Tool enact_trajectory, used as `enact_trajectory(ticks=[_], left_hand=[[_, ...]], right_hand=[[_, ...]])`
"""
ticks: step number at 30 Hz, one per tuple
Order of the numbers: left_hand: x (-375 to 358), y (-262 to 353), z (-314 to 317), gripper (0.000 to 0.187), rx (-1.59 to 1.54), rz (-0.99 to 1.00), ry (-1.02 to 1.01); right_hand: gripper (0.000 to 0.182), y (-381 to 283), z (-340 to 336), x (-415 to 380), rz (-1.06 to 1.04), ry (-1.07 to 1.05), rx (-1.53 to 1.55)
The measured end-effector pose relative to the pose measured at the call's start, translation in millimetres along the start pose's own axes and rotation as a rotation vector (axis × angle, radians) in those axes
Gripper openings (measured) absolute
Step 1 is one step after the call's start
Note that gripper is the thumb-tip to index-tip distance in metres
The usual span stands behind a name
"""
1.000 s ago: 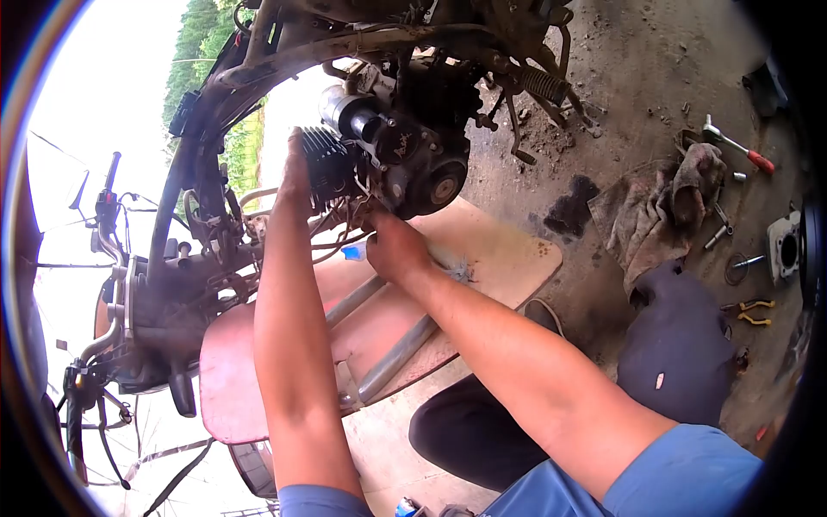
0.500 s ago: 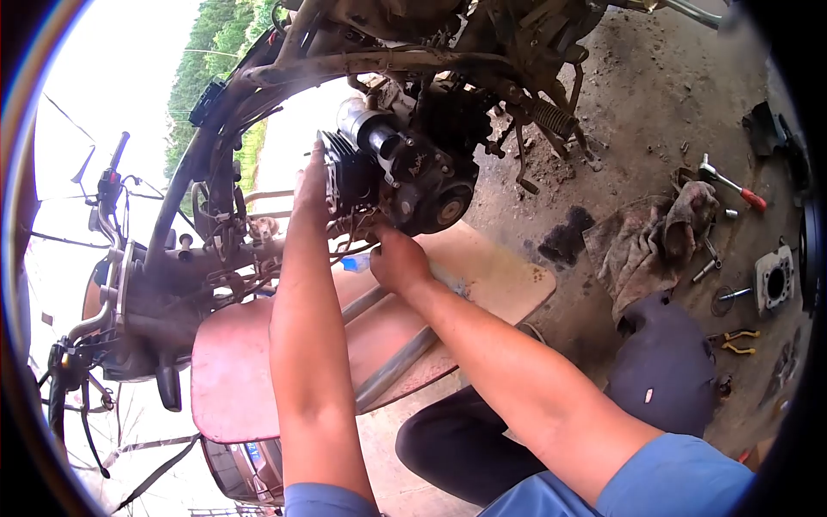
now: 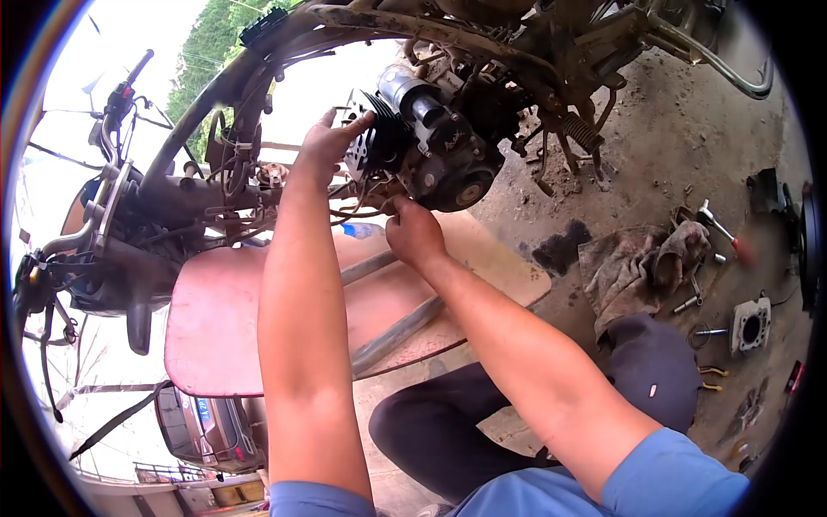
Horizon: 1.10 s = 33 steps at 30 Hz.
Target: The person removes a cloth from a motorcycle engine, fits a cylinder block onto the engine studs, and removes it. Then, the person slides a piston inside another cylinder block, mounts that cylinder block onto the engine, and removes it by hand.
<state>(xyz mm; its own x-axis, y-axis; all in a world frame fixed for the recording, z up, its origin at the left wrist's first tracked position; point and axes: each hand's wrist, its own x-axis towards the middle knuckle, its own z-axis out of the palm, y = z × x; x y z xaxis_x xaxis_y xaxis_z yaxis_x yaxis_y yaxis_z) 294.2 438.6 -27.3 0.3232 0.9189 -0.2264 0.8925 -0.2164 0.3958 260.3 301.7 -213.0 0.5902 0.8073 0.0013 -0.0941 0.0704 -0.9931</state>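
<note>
A black finned cylinder (image 3: 385, 138) sits on the front of the engine (image 3: 452, 168), with the silver starter motor (image 3: 405, 89) above it. My left hand (image 3: 331, 145) is at the cylinder's front face; its thumb is stretched toward the fins and its fingers are apart. Just below the cylinder, my right hand (image 3: 414, 231) is closed, fingertips against the underside near some thin cables. What those fingertips hold, if anything, is hidden. The motorcycle frame (image 3: 439, 36) arches over the engine.
A pink board (image 3: 224, 323) with metal bars lies beneath my forearms. On the ground to the right are a rag (image 3: 633, 263), a red-handled ratchet (image 3: 717, 224), a silver cylinder block (image 3: 750, 327) and yellow-handled pliers (image 3: 713, 379). Handlebars (image 3: 112, 164) stand at left.
The view has shifted, so the engine appears farther right. My left hand's thumb now spreads toward the fins. My right hand remains below the cylinder.
</note>
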Motion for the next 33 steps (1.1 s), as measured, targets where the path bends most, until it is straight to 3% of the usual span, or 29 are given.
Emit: enact_trajectory(ticks=[7,14,16,23,25,27,29,31,32,33], left_hand=[[13.0,-21.7,19.9,0.111,0.098,0.144,0.162],[6.0,-21.8,19.5,0.114,0.055,0.189,0.169],[9.3,-23.2,26.1,0.116,0.143,0.161,0.260],[-2.4,-17.9,24.0,0.112,0.108,0.126,0.242],[3.1,-16.0,24.4,0.112,0.077,0.122,0.218],[3.2,-13.2,24.7,0.111,0.109,0.067,0.174],[0.1,-2.1,18.6,0.106,0.078,0.053,0.111],[-5.0,3.2,27.2,0.085,-0.026,-0.059,0.405],[-27.2,22.6,17.1,0.075,-0.198,-0.138,0.468],[-43.0,37.4,10.7,0.067,-0.278,-0.085,0.543]], right_hand=[[0.023,7.9,-7.3,4.9,-0.026,-0.086,-0.005],[0.022,8.7,-19.0,-1.0,-0.090,-0.126,-0.014],[0.022,12.3,-24.2,-1.6,-0.082,-0.158,-0.022],[0.022,23.7,-40.2,-24.4,-0.079,-0.260,-0.125],[0.022,22.3,-46.3,-27.3,0.055,-0.346,-0.111],[0.021,15.1,-57.9,-29.9,-0.079,-0.345,-0.163],[0.020,1.5,-75.5,-18.7,-0.040,-0.402,-0.149],[0.021,-17.2,-95.3,0.9,-0.219,-0.483,-0.212],[0.021,-33.5,-105.3,13.8,-0.179,-0.457,-0.238],[0.022,-50.8,-115.8,28.4,-0.191,-0.430,-0.276]])
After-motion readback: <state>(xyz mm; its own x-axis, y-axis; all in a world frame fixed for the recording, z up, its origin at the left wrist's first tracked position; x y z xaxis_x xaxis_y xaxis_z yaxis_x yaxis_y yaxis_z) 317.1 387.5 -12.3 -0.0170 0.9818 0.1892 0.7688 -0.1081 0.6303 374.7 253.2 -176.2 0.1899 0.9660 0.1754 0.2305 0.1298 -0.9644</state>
